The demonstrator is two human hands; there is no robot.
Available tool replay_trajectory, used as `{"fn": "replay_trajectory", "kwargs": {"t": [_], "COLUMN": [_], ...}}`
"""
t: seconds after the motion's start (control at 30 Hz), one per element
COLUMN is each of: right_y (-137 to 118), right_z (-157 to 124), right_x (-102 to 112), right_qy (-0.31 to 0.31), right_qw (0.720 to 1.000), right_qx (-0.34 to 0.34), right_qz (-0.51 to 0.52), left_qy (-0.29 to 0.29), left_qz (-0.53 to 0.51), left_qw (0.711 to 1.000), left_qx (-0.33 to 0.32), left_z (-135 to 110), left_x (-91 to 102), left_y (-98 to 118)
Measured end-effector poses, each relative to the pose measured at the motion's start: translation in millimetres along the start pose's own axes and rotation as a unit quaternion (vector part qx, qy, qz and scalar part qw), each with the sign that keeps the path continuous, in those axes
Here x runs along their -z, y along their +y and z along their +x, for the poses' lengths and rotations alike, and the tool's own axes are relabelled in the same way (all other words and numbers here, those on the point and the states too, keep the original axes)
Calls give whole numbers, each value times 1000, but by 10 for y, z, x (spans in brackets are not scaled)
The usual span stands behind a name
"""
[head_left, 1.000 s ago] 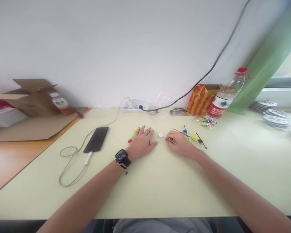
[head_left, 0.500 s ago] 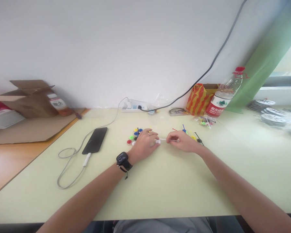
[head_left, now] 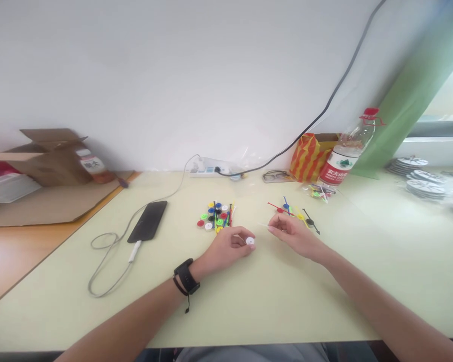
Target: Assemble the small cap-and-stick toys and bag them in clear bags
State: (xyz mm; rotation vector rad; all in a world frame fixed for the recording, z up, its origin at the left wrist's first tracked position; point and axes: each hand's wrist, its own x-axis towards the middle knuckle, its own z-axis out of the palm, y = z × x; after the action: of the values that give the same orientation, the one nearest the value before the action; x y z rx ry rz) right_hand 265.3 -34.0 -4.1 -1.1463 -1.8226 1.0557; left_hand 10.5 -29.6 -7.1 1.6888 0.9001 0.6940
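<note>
Between the thumb and fingertips of my left hand (head_left: 230, 247) is a small round white disc (head_left: 250, 241) with a hole or mark at its centre. My right hand (head_left: 292, 235) pinches a thin white stick (head_left: 263, 224), whose free end points left toward the disc without touching it. Just beyond my left hand lies a cluster of coloured discs (head_left: 209, 226) in red, green, blue, yellow, black and white, with several coloured sticks (head_left: 231, 213) at its right side. Beyond my right hand, coloured sticks joined to discs (head_left: 310, 221) lie on the table.
A phone (head_left: 148, 221) with a charging cable lies at left. Along the wall stand a power strip (head_left: 206, 173), glasses (head_left: 275, 176), a striped bag (head_left: 305, 160) and a large water bottle (head_left: 337, 163). Stacked round plates (head_left: 425, 187) are far right; a cardboard box (head_left: 56, 166) is far left.
Both hands have moved nearer to me, my left with the white disc and my right with the white stick. The coloured cluster behind my left hand is now more exposed.
</note>
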Motion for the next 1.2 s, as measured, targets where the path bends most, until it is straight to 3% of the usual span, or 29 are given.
{"fn": "replay_trajectory", "kwargs": {"t": [0.1, 0.23, 0.43, 0.63, 0.97, 1.2], "right_y": [-85, -214, -170, -153, -133, -137], "right_z": [-10, -43, -93, -90, -101, -101], "right_x": [-70, -245, -436, -396, -347, -342], "right_qy": [13, -21, -13, 15, -10, -9], "right_qw": [1000, 998, 997, 998, 998, 998], "right_qx": [7, 18, 46, 61, 64, 58], "right_qz": [15, 55, 52, 2, -11, -34], "left_qy": [20, 3, -8, -1, 34, 42], "left_qz": [-29, -55, -35, -37, 66, 75], "left_qw": [999, 998, 998, 997, 986, 981], "left_qx": [-9, -19, -51, -66, -150, -173], "left_z": [6, 18, 0, -1, -69, -84], "left_x": [40, 63, 19, -23, 0, 0], "left_y": [-42, -1, 51, 38, 94, 74]}}
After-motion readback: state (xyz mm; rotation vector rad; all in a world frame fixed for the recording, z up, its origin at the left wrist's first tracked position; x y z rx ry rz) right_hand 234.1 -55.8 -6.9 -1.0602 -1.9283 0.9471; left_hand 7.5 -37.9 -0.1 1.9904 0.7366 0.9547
